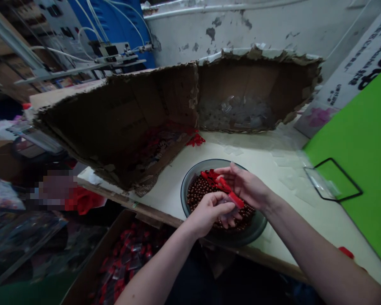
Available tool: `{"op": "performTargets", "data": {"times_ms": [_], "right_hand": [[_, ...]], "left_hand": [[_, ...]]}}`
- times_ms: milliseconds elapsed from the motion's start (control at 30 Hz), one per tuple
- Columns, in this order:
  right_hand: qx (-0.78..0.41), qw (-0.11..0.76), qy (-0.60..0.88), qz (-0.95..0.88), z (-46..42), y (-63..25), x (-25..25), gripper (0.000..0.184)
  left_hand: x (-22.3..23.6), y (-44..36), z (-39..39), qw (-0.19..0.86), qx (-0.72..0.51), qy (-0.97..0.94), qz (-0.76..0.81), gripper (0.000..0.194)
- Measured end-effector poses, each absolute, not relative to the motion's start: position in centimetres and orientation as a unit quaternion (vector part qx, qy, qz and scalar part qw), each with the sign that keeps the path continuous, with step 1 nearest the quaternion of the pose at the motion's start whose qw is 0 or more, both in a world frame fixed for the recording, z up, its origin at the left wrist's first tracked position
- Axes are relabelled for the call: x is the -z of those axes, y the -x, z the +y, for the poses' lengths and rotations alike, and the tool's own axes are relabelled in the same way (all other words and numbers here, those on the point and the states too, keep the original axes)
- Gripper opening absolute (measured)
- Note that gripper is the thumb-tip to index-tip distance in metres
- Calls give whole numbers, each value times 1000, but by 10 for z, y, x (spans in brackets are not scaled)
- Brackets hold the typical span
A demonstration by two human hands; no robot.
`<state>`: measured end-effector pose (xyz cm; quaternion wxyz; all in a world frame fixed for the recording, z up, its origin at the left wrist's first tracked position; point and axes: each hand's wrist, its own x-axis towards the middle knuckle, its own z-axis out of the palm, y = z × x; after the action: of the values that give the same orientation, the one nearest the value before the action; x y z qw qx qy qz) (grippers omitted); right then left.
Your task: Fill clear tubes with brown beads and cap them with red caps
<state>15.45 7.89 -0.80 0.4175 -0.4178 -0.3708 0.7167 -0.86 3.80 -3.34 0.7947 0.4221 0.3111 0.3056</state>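
Note:
My left hand (209, 212) is closed around a small clear plastic case with a red end piece (236, 200) pointing up and right. Close beside it, my right hand (246, 186) curves its fingers around a small red plastic piece (224, 184), its thumb raised apart. Both hands are over a grey bowl (184, 186) filled with shiny brown beads (198, 192). More red pieces (206, 175) rest on the beads at the bowl's far side, partly hidden by my fingers.
Behind the bowl stands a torn cardboard bin (165, 95) with red pieces on its left and clear plastic parts (244, 110) on its right. Below the table edge, a box holds many red-and-clear cases (127, 254). A green panel (365, 169) with a black wire frame leans right.

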Motion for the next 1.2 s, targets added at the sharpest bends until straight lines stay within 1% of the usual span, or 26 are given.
{"op": "performTargets", "data": {"times_ms": [67,133,233,300,367,467,567,700,867,933,1000,1067,1100,1133,1200], "right_hand": [[-696,461,414,-362,79,-153,5,39],[-667,475,429,-381,76,-153,5,39],[-625,433,457,-462,72,-150,8,34],[-574,416,466,-530,70,-146,11,33],[-509,407,474,-593,69,-143,14,34],[-444,389,489,-642,67,-140,16,44],[-462,390,484,-633,60,-141,15,54],[-513,390,447,-620,48,-141,17,55],[-542,387,456,-591,39,-144,19,57],[-547,404,479,-555,35,-156,17,60],[-528,450,519,-500,30,-180,19,64],[-460,483,588,-457,21,-213,29,64],[-418,464,636,-453,14,-231,38,60],[-377,406,693,-462,7,-248,50,56],[-312,244,764,-509,-10,-273,78,48]], "left_hand": [[34,10,37,798,-308,-414,313,41],[35,10,37,798,-314,-408,314,40],[35,7,35,796,-317,-407,317,36],[34,3,33,780,-320,-422,333,34],[33,-3,30,740,-335,-451,370,37],[32,-10,27,646,-377,-498,439,51],[29,-14,23,575,-407,-533,470,53],[27,-16,17,531,-407,-567,479,51],[30,-24,14,545,-365,-598,462,51],[28,-22,16,542,-360,-610,452,51],[23,-9,19,518,-386,-601,471,52],[20,21,20,458,-435,-570,526,49],[22,42,20,407,-461,-552,564,45],[26,66,18,341,-481,-534,606,41],[46,123,10,197,-481,-497,695,40]]}}
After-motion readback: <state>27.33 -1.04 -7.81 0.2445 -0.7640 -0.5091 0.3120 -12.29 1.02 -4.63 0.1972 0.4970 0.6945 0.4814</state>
